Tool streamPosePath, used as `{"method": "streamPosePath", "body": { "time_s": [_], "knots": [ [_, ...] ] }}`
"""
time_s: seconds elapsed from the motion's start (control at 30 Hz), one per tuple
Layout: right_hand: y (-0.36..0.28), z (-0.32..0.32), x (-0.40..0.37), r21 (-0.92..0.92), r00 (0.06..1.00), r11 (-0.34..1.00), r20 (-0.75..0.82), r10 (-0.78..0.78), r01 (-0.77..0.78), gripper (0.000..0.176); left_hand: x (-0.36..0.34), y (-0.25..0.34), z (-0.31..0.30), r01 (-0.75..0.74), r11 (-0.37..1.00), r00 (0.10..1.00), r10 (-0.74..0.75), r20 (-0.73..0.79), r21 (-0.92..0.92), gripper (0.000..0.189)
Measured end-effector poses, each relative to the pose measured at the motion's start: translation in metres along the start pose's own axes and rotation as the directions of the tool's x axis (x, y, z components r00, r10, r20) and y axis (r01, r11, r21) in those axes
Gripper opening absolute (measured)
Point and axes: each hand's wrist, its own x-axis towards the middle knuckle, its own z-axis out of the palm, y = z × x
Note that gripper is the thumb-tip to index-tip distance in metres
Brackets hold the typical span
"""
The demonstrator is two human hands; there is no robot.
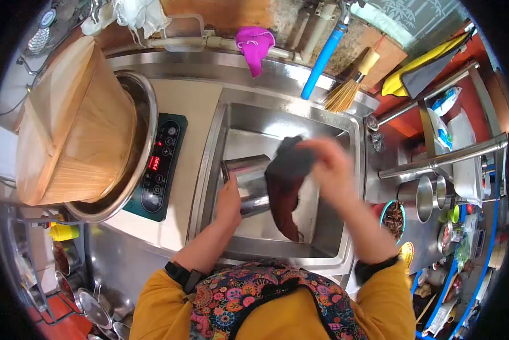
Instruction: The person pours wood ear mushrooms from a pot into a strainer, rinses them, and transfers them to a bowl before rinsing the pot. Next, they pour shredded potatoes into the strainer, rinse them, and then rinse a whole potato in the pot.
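Observation:
My left hand (229, 199) is closed on the side of a shiny stainless steel pot (252, 184), which is tilted over in the sink (351, 141). Just right of the pot's body, a limp cloth (285, 192), dark grey above and reddish brown below, hangs down over the basin. The fingers of my right hand (333, 167) pinch its upper part; that hand is smeared by motion. The cloth overlaps the pot's right end in this view, hiding it.
To the left, a steamer with a tall wooden lid (90, 136) sits in a metal basin (147, 147) by an induction cooker (161, 164). Behind the sink are a purple cloth (255, 46), a blue-handled tool (325, 62) and a straw brush (348, 90). A bucket (391, 221) stands right.

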Motion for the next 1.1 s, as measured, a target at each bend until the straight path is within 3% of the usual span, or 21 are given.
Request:
{"method": "streamPosePath", "body": {
  "time_s": [0.03, 0.07, 0.1, 0.13, 0.17, 0.2, 0.23, 0.3, 0.37, 0.43, 0.47, 0.53, 0.6, 0.63, 0.67, 0.7, 0.8, 0.87, 0.97, 1.03, 1.1],
  "knots": [
    [0.031, 0.037, -0.021, 0.042, 0.994, 0.993, 0.012, -0.113, 0.112, 0.038, -0.006, 0.004, 0.006, 0.048, 0.998, 0.999, -0.049, -0.004, -0.04, 0.055],
    [0.025, 0.061, -0.032, -0.245, 0.979, 0.968, 0.203, -0.006, 0.057, 0.043, -0.01, 0.006, 0.01, 0.096, 0.992, 0.995, -0.097, -0.006, -0.078, 0.055],
    [0.061, 0.099, -0.051, -0.453, 0.928, 0.83, 0.323, -0.187, 0.325, 0.052, -0.013, 0.004, 0.011, 0.072, 0.996, 0.997, -0.071, 0.03, -0.049, 0.054],
    [0.067, 0.122, -0.067, -0.444, 0.925, 0.812, 0.196, -0.326, 0.38, 0.058, -0.016, 0.001, 0.012, 0.05, 0.999, 0.996, -0.048, 0.069, -0.021, 0.054],
    [0.072, 0.131, -0.068, -0.443, 0.943, 0.833, 0.128, -0.306, 0.331, 0.059, -0.02, -0.003, 0.013, 0.028, 1.0, 0.994, -0.029, 0.109, 0.008, 0.053],
    [0.076, 0.136, -0.067, -0.44, 0.955, 0.851, 0.061, -0.289, 0.285, 0.059, -0.024, -0.006, 0.018, 0.036, 0.999, 0.999, -0.037, 0.037, 0.026, 0.053],
    [0.082, 0.138, -0.064, -0.433, 0.962, 0.868, -0.006, -0.272, 0.243, 0.06, -0.027, -0.006, 0.018, -0.052, 0.973, 0.997, 0.037, 0.07, 0.225, 0.053],
    [0.088, 0.13, -0.047, -0.42, 0.996, 0.904, -0.011, -0.085, 0.072, 0.048, -0.035, -0.002, 0.011, -0.225, 0.775, 0.973, 0.144, 0.181, 0.591, 0.051],
    [0.094, 0.107, -0.017, -0.303, 0.985, 0.939, -0.002, 0.171, -0.163, 0.039, -0.053, 0.013, 0.017, -0.384, 0.578, 0.923, 0.208, 0.325, 0.72, 0.047],
    [0.189, 0.117, 0.002, -0.481, 0.997, 0.876, 0.061, 0.057, -0.021, 0.039, -0.066, 0.033, 0.016, -0.469, 0.345, 0.882, 0.144, 0.448, 0.813, 0.044],
    [0.192, 0.104, 0.011, -0.248, 0.975, 0.954, 0.102, 0.198, -0.168, 0.042, -0.074, 0.044, 0.017, -0.516, 0.365, 0.854, 0.151, 0.498, 0.775, 0.044],
    [0.158, 0.057, 0.019, -0.122, 0.788, 0.929, 0.498, 0.362, -0.349, 0.048, -0.083, 0.06, 0.019, -0.602, 0.406, 0.789, 0.175, 0.588, 0.688, 0.043],
    [0.154, 0.043, 0.012, 0.013, 0.639, 0.855, 0.67, 0.377, -0.518, 0.046, -0.076, 0.069, 0.01, -0.492, 0.54, 0.85, 0.127, 0.512, 0.683, 0.043],
    [0.16, 0.042, 0.005, 0.139, 0.619, 0.768, 0.688, 0.38, -0.625, 0.046, -0.073, 0.07, 0.007, -0.428, 0.604, 0.877, 0.098, 0.47, 0.673, 0.043],
    [0.168, 0.049, -0.001, 0.294, 0.621, 0.633, 0.682, 0.387, -0.716, 0.045, -0.071, 0.068, 0.007, -0.282, 0.804, 0.917, 0.064, 0.395, 0.524, 0.044],
    [0.175, 0.06, -0.008, 0.466, 0.638, 0.45, 0.659, 0.398, -0.762, 0.045, -0.063, 0.064, 0.005, -0.22, 0.872, 0.93, 0.052, 0.363, 0.438, 0.042],
    [0.185, 0.106, -0.024, 0.842, 0.724, -0.068, 0.498, 0.477, -0.534, 0.044, -0.05, 0.056, 0.009, -0.008, 0.998, 0.974, -0.006, 0.228, 0.06, 0.042],
    [0.181, 0.135, -0.03, 0.929, 0.749, -0.179, 0.366, 0.552, -0.322, 0.043, -0.057, 0.059, 0.04, 0.101, 0.938, 0.993, -0.074, 0.092, -0.331, 0.044],
    [0.164, 0.159, -0.037, 0.982, 0.772, -0.052, 0.175, 0.611, -0.182, 0.043, -0.033, 0.042, 0.047, -0.045, 0.905, 0.995, 0.078, 0.061, -0.422, 0.046],
    [0.145, 0.153, -0.039, 0.756, 0.877, 0.571, 0.008, 0.481, -0.32, 0.04, -0.025, 0.033, 0.06, -0.101, 0.888, 0.99, 0.134, 0.042, -0.448, 0.045],
    [0.134, 0.148, -0.03, 0.439, 0.941, 0.898, -0.289, 0.175, -0.033, 0.039, -0.013, 0.025, 0.066, -0.13, 0.884, 0.986, 0.165, 0.039, -0.448, 0.044]
  ]
}}
